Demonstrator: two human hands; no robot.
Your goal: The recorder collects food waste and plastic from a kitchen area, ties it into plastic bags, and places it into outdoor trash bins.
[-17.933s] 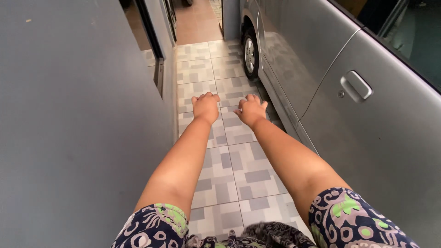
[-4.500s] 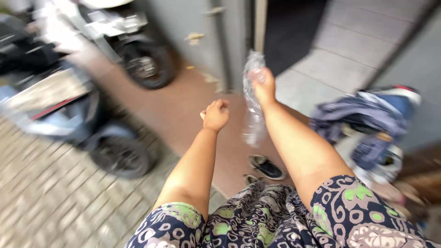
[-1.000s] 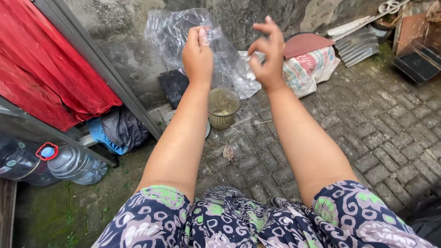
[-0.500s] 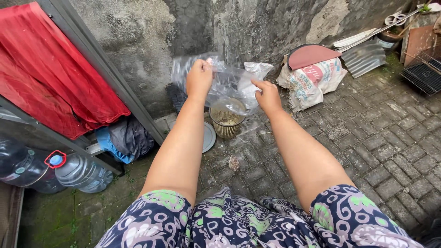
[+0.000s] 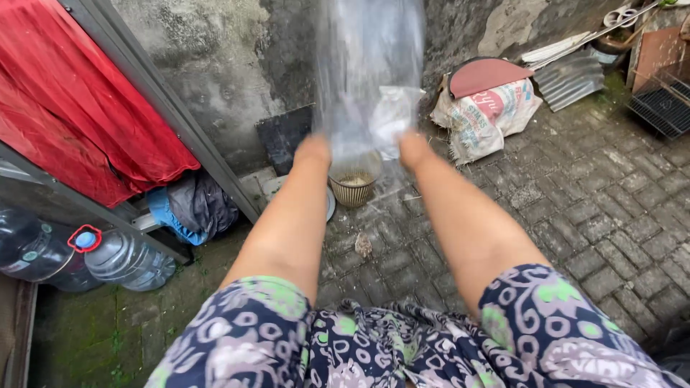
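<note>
Gripping the clear plastic bag by its lower edge, my left hand and right hand pinch shut; it seems light, limp, slippery.

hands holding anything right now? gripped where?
Both hands, left hand and right hand, hold a clear plastic bag by its lower edge, one at each side; the bag billows upward above them.
</note>
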